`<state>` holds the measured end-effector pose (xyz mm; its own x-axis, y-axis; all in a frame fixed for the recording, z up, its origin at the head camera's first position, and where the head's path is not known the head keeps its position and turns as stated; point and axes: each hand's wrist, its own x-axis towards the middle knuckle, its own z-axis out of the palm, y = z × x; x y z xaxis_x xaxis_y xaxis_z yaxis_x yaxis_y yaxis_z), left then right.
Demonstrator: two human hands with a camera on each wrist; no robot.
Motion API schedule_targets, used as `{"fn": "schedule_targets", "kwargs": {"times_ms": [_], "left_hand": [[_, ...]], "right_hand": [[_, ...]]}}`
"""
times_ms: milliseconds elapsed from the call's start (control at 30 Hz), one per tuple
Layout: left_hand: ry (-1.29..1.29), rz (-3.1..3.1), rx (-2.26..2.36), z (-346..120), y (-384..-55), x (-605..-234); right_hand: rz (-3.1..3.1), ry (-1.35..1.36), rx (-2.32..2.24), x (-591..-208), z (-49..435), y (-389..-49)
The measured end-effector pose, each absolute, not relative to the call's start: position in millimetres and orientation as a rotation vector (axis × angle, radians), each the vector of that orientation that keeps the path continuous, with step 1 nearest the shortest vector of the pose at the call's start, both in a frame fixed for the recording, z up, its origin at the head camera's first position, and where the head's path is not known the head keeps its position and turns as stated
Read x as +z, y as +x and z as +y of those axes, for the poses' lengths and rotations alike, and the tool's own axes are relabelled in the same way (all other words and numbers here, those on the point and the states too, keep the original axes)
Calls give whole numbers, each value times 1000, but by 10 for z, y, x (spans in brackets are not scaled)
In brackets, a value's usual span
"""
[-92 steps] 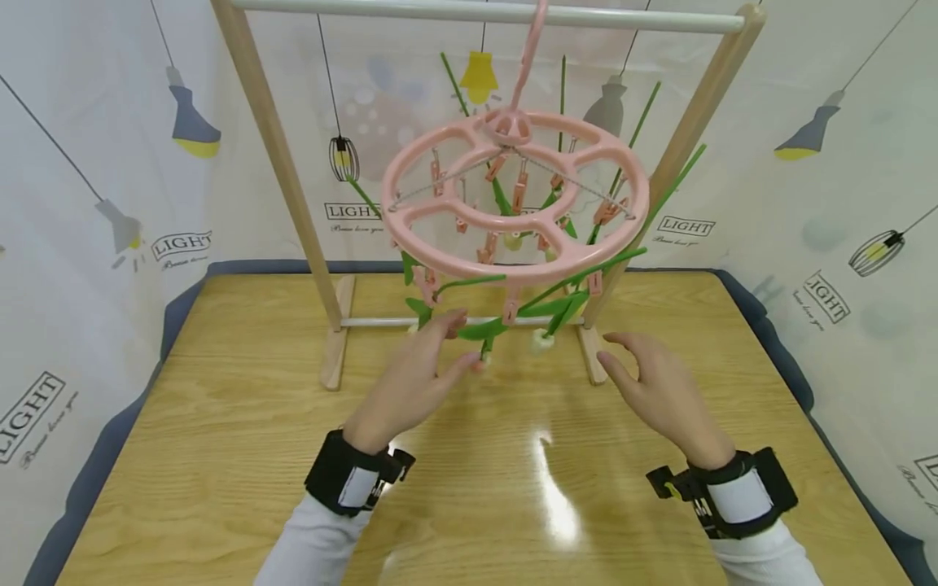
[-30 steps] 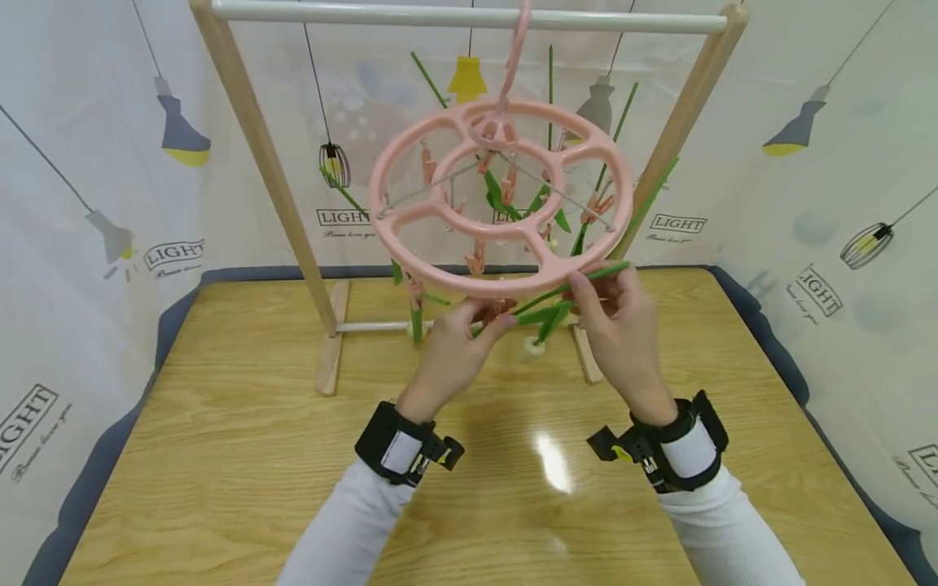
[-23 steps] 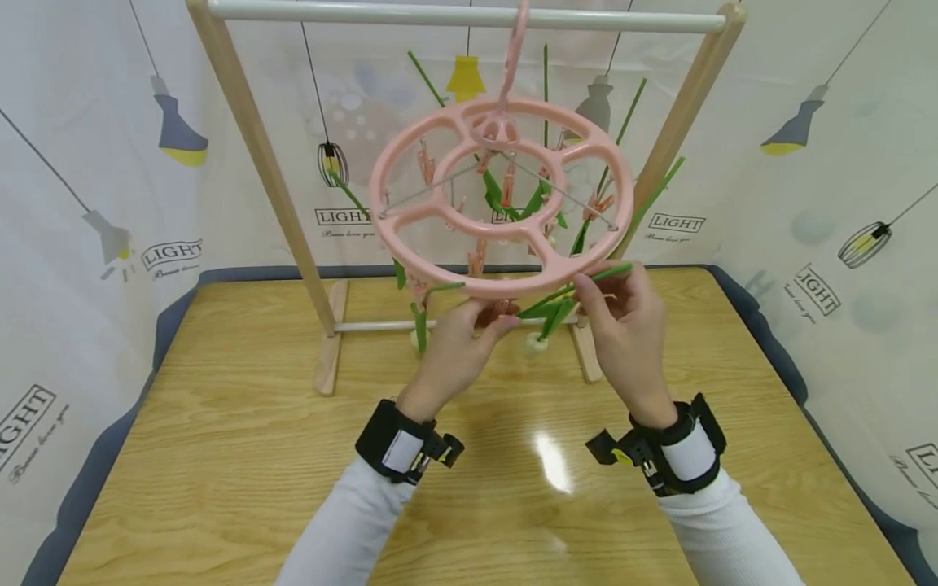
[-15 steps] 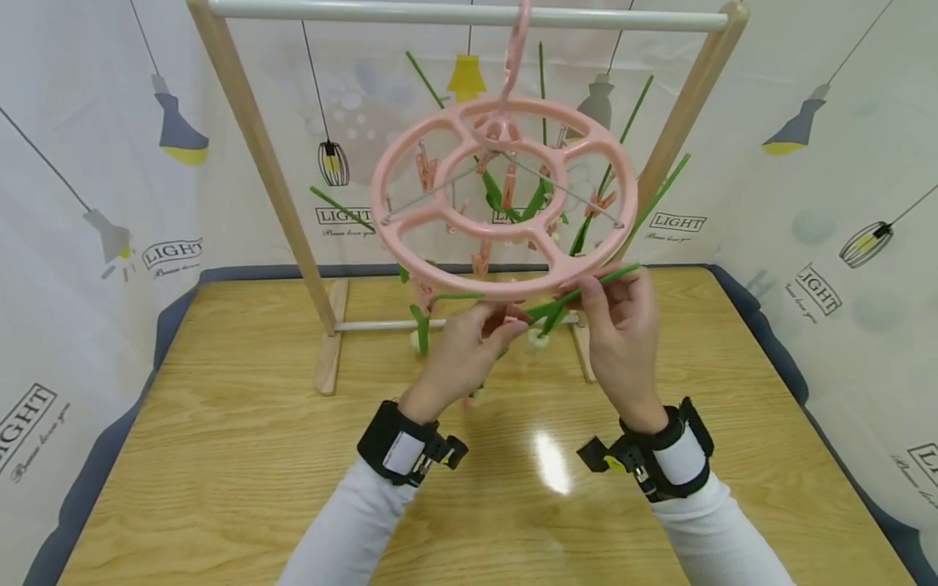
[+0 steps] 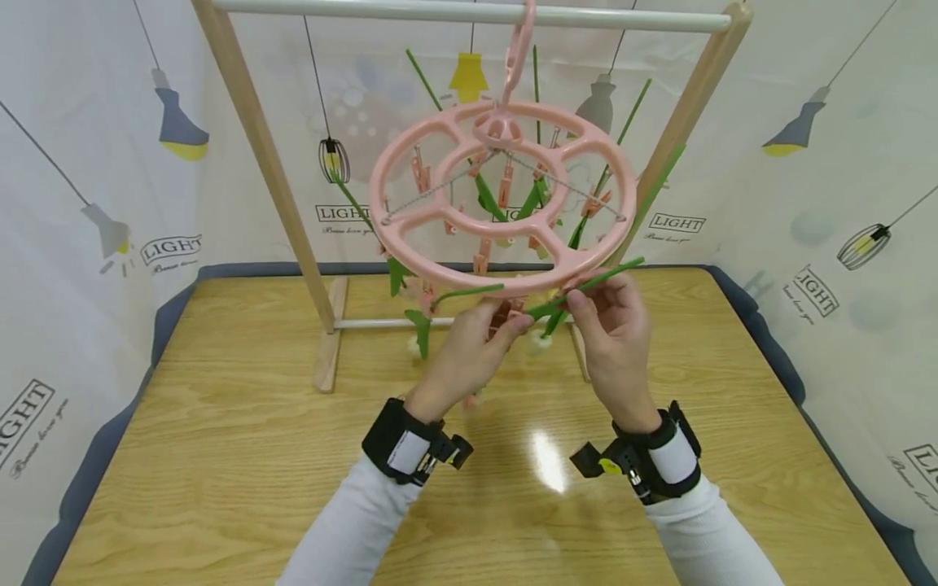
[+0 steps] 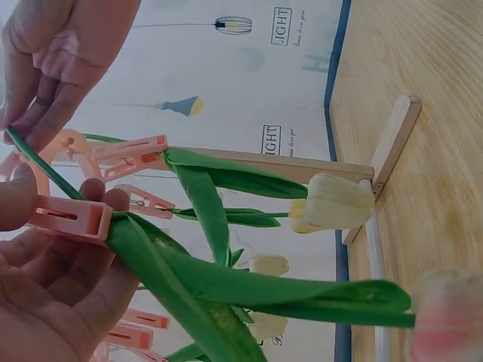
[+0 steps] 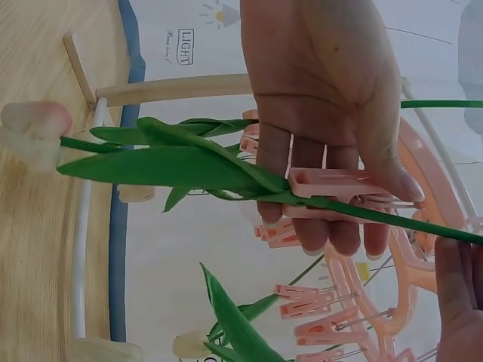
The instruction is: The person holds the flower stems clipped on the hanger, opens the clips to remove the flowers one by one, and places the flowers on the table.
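Note:
My left hand (image 5: 469,350) grips a pink clothespin (image 6: 72,219) under the front rim of a round pink drying hanger (image 5: 567,264). In the left wrist view, the thumb presses one side of the clothespin and the fingers lie behind it. At its jaws sits the stem of a pink-and-white tulip (image 6: 449,317), whose green leaves (image 7: 196,166) and bloom point down. Whether the jaws clamp the stem I cannot tell. My right hand (image 5: 615,325) pinches the bare end of the green stem (image 7: 400,219), to the right of the clothespin.
The hanger hooks over a white bar (image 5: 630,16) on a wooden frame (image 5: 271,163) above the wooden table (image 5: 220,456). Other clothespins (image 7: 306,302) around it hold tulips, such as a white one (image 6: 339,200) close beside my hands. A printed curtain stands behind.
Three seconds ago both hands were apart below the hanger, holding nothing clearly. They came up to the clothespin and stem, and in the last second have shifted only slightly.

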<state>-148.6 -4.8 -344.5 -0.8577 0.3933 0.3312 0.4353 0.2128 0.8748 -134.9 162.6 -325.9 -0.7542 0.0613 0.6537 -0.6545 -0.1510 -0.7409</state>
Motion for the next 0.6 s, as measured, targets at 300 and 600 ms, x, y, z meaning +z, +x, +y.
{"fn": "schedule_targets", "kwargs": {"times_ms": [300,600], "left_hand": [[-761,-2389,-1727,-13,-1474,-3432],[-670,-2285,-1749,18,-1473,-3461]], "right_hand": [[-1623,728,1937,-3273,1578,-1356],[-1618,714,1899,-3268,1506,-1369]]}}
